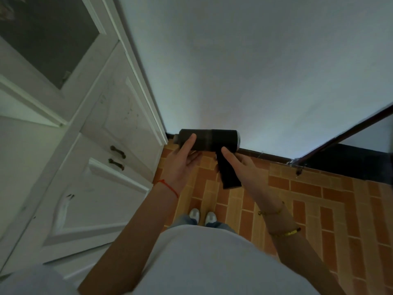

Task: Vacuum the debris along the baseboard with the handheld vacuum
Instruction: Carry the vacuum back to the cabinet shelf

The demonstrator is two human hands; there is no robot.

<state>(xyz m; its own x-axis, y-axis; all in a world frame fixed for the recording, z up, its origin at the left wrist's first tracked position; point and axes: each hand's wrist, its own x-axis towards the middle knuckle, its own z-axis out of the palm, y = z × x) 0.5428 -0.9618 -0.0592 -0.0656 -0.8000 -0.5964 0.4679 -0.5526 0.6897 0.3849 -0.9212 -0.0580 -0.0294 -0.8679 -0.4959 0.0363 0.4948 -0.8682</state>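
A dark handheld vacuum is held sideways at chest height, its cylinder body level and its nozzle end pointing left. My left hand cups the body from below near the nozzle, thumb up along its side. My right hand grips the black handle that hangs down from the body. Far below, the dark baseboard runs along the foot of the white wall. No debris along it can be made out in the dim light.
A white cabinet with two metal handles stands on the left, meeting the wall at the corner. Orange brick-pattern floor tiles spread to the right. A dark door edge angles in at the right. My feet stand near the wall.
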